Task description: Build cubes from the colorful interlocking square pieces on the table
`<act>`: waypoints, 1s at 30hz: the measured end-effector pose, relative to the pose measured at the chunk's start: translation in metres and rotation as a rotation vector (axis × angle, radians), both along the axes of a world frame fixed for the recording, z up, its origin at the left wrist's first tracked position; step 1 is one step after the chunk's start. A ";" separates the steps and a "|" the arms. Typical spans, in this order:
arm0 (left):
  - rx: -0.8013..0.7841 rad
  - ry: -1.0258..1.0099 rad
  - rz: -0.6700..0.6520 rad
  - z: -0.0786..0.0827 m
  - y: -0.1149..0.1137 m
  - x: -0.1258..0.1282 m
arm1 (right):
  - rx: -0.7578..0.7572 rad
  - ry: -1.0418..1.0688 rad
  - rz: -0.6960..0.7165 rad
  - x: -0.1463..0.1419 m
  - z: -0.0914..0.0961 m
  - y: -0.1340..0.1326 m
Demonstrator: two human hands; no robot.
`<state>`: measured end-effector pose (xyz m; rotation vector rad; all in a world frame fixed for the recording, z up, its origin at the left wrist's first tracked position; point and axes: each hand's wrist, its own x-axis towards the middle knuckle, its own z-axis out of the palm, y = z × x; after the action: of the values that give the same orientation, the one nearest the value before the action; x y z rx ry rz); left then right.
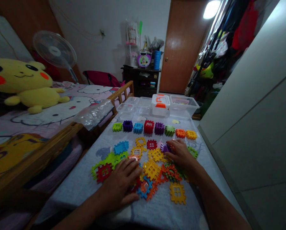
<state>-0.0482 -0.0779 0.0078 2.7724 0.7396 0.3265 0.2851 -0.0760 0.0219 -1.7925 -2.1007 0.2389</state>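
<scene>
A heap of flat, colourful interlocking plastic tiles (152, 169) lies on a grey cloth-covered table (85, 182). My left hand (121, 185) rests flat on the near left part of the heap, fingers spread, touching a red tile (104, 172) and an orange one. My right hand (180, 153) sits on the heap's right side, fingers curled about a purple tile (164, 147). Behind the heap stands a row of assembled cubes (149, 126) in green, purple, blue, red and orange.
Clear plastic boxes (183, 107) and a white box with an orange latch (160, 104) stand at the table's far end. A bed with a yellow plush toy (25, 83) lies left, its wooden frame (61, 137) beside the table. A fan, a door and a white wardrobe (253, 111) surround.
</scene>
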 end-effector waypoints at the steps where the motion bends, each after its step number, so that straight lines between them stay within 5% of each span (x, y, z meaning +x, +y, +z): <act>1: 0.003 -0.007 -0.005 0.000 0.003 0.000 | -0.015 -0.028 0.007 -0.003 0.001 0.000; 10: -0.037 -0.118 0.005 -0.001 0.018 -0.004 | 0.049 0.069 -0.027 0.000 -0.011 0.002; 16: -0.094 -0.145 0.072 0.014 0.025 -0.008 | 0.090 0.170 -0.033 0.008 -0.017 0.002; 24: -0.234 -0.092 0.137 0.024 0.044 -0.007 | 0.161 0.015 -0.020 0.010 0.027 0.047; 30: -0.231 -0.038 0.109 0.024 0.039 0.001 | 0.010 -0.131 -0.074 0.006 0.048 0.103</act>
<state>-0.0469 -0.0385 0.0321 2.5092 0.8625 0.2932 0.2910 0.0275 0.0698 -1.9233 -2.1133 0.0928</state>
